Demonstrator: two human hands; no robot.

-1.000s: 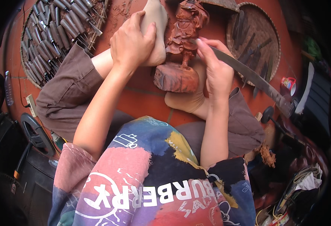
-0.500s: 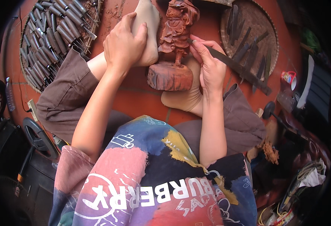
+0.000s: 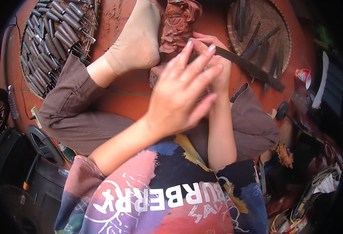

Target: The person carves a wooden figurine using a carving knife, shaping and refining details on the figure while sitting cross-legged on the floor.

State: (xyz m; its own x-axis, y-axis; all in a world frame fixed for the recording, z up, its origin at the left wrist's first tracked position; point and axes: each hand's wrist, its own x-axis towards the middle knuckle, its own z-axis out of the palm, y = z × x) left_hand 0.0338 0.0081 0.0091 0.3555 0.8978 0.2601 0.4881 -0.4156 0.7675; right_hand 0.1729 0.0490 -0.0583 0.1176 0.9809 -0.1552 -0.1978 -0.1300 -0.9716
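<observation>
A reddish-brown carved wooden figurine (image 3: 176,27) stands on its block base between my feet. My right hand (image 3: 221,70) is closed around a long, flat, dark file (image 3: 253,67), whose near tip lies against the figurine's right side. In front of the base hangs my left hand (image 3: 179,91), its fingers stretched out and spread, with nothing held. It overlaps part of my right hand and hides most of the base, so I cannot tell whether the two hands touch.
At the far left, a round woven tray (image 3: 88,50) holds many wooden-handled chisels (image 3: 48,58). Another woven tray (image 3: 282,31) at the far right holds several dark files. A red cup (image 3: 303,77) lies beyond it. My socked foot (image 3: 138,39) is left of the figurine. Wood crumbs (image 3: 111,23) dot the red tiles.
My left hand has let go of my left foot and swung right, in front of the figurine's base and my right hand. The file is still in my right hand.
</observation>
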